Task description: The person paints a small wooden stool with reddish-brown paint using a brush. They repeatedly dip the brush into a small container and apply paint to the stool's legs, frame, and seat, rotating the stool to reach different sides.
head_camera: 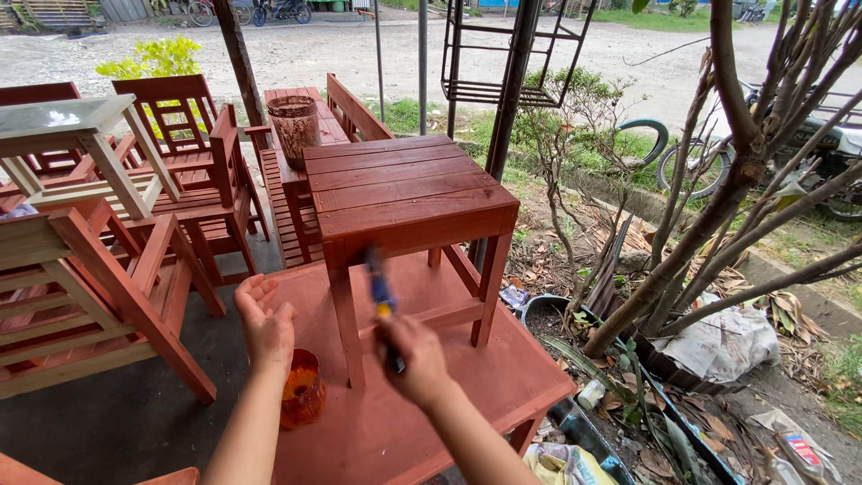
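Nearest, the right hand (415, 357) is clenched around the handle of a paintbrush (382, 296), which is blurred and points up at about 11 o'clock toward the near front leg of the small stool (406, 198); that grip puts the bristles against the wood at the leg's top. At 9 o'clock from it, the left hand (266, 321) is released, palm up with fingers loosely curled, holding nothing and hovering just above the orange cup (303, 388), which sits within easy reach for dipping. Both cup and stool stand on a low red table (386, 431), so the stool is raised to working height. Farther off, at 10 o'clock, red slatted chairs (171, 189) are crowded together, and at 12 o'clock a basket (294, 126) rests on a bench (310, 171). A tree (718, 216) stands at 2 o'clock.
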